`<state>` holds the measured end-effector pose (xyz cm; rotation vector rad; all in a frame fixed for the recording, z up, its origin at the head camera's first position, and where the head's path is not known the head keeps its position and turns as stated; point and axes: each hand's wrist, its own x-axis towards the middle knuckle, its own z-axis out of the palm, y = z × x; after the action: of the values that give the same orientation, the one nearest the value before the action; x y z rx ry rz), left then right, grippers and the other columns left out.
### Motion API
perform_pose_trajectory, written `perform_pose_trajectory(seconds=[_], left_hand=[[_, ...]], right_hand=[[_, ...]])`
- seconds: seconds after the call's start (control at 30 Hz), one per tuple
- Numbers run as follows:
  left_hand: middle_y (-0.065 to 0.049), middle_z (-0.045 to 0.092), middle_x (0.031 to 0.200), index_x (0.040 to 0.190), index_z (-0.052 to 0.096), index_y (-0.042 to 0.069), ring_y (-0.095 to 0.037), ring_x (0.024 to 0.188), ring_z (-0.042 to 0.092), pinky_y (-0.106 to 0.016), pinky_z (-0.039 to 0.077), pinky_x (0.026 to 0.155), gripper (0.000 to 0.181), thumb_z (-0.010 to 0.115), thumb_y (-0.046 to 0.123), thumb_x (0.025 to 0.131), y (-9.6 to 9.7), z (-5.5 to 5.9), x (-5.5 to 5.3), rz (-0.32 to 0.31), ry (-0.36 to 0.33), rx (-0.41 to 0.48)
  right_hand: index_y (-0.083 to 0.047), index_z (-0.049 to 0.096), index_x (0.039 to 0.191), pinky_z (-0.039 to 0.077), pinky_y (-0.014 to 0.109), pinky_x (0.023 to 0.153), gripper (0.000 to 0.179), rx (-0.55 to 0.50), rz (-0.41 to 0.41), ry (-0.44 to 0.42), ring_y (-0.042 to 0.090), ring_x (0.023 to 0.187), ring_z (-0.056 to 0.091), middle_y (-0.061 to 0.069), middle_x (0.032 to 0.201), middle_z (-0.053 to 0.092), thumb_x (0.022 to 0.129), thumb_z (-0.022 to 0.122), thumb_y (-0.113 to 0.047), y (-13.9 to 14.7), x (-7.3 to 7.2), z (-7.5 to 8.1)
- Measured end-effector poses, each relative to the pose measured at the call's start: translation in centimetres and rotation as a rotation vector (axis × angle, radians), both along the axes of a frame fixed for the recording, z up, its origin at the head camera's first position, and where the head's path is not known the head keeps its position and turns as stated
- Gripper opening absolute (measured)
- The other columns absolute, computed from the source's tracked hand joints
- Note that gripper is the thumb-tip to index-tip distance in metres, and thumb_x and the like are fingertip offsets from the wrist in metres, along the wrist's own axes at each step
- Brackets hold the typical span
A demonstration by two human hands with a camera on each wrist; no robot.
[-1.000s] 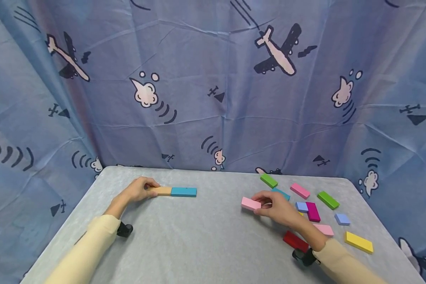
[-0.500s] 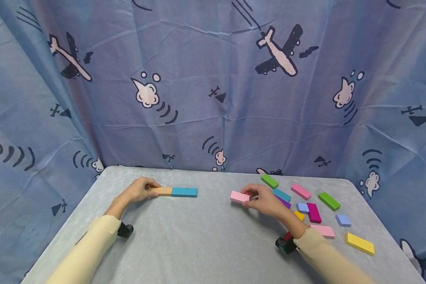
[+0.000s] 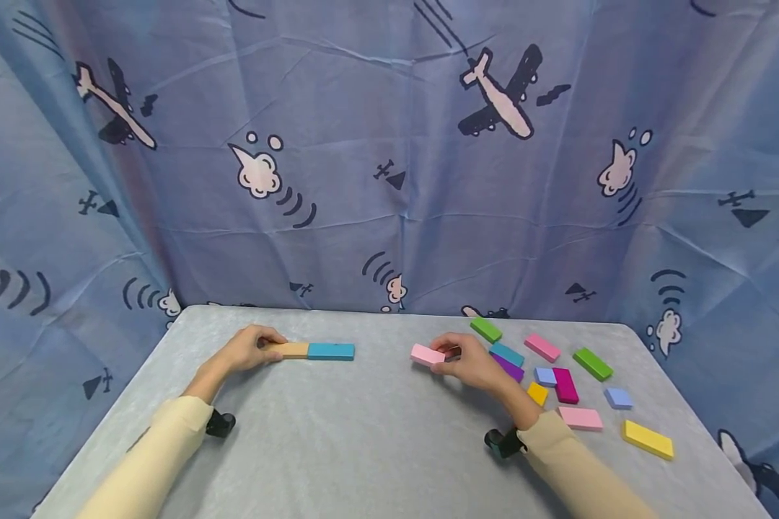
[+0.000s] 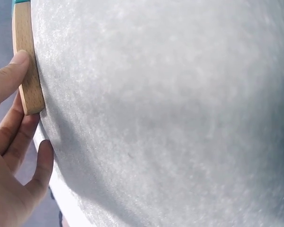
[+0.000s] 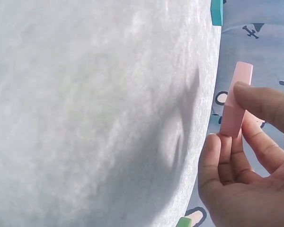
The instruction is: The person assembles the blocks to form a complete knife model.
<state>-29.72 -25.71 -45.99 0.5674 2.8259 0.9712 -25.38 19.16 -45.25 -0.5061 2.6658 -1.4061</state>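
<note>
At the left of the table, my left hand (image 3: 248, 350) pinches a plain wooden block (image 4: 26, 71) between thumb and fingers. That block lies end to end with a teal block (image 3: 331, 352) on its right. My right hand (image 3: 469, 360) holds a light pink block (image 5: 236, 99) by its right part, thumb on one side and fingers on the other. In the head view the pink block is to the right of the teal one, with a gap of bare cloth between. The right wrist view shows it raised above the table, its shadow below.
Loose blocks lie at the right: green (image 3: 486, 330), purple (image 3: 508, 367), magenta (image 3: 565, 386), yellow (image 3: 648, 440), another pink (image 3: 580, 418) and several more. A grey-white cloth (image 3: 363, 447) covers the table. Behind it hangs a blue curtain (image 3: 337, 144) printed with airplanes.
My right hand has carried the pink block leftward and slightly farther back, towards the teal block. Purple and orange blocks behind it have come into view. My left hand keeps its hold.
</note>
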Motion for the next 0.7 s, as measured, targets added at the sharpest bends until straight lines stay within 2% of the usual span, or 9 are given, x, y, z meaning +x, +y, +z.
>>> perform_pose_trajectory(seconds=[0.13, 0.27, 0.53, 0.7], left_hand=[[-0.013, 0.071, 0.107, 0.109, 0.076, 0.001, -0.032, 0.099, 0.063, -0.051, 0.048, 0.089, 0.022, 0.080, 0.008, 0.088, 0.0, 0.1, 0.2, -0.014, 0.013, 0.022], [-0.013, 0.071, 0.109, 0.110, 0.077, 0.002, -0.032, 0.100, 0.062, -0.051, 0.048, 0.090, 0.022, 0.080, 0.009, 0.089, 0.0, 0.2, 0.3, 0.004, 0.000, 0.017], [-0.011, 0.071, 0.108, 0.111, 0.077, 0.003, -0.029, 0.098, 0.062, -0.049, 0.048, 0.088, 0.022, 0.079, 0.009, 0.090, -0.1, 0.0, 0.1, 0.010, -0.006, -0.002], [-0.011, 0.071, 0.110, 0.112, 0.076, 0.003, -0.030, 0.100, 0.062, -0.050, 0.048, 0.090, 0.023, 0.079, 0.009, 0.090, -0.1, -0.2, 0.0, 0.017, -0.001, -0.007]], right_hand=[[0.001, 0.070, 0.112, 0.048, 0.047, 0.091, 0.029, -0.029, -0.005, -0.015, 0.030, 0.098, 0.060, 0.010, 0.108, 0.067, 0.085, 0.080, 0.000, 0.1, 0.0, -0.1], [0.002, 0.070, 0.113, 0.048, 0.047, 0.090, 0.029, -0.041, -0.016, -0.019, 0.031, 0.098, 0.059, 0.011, 0.108, 0.066, 0.085, 0.079, 0.001, 0.0, -0.1, -0.2], [-0.002, 0.072, 0.111, 0.048, 0.044, 0.089, 0.029, 0.006, -0.043, -0.038, 0.027, 0.097, 0.059, 0.007, 0.107, 0.067, 0.084, 0.080, 0.001, -0.9, -1.0, -0.5], [-0.001, 0.072, 0.112, 0.049, 0.043, 0.087, 0.030, 0.002, 0.011, -0.012, 0.028, 0.097, 0.060, 0.009, 0.109, 0.067, 0.083, 0.081, 0.000, -1.7, -1.7, -0.7]])
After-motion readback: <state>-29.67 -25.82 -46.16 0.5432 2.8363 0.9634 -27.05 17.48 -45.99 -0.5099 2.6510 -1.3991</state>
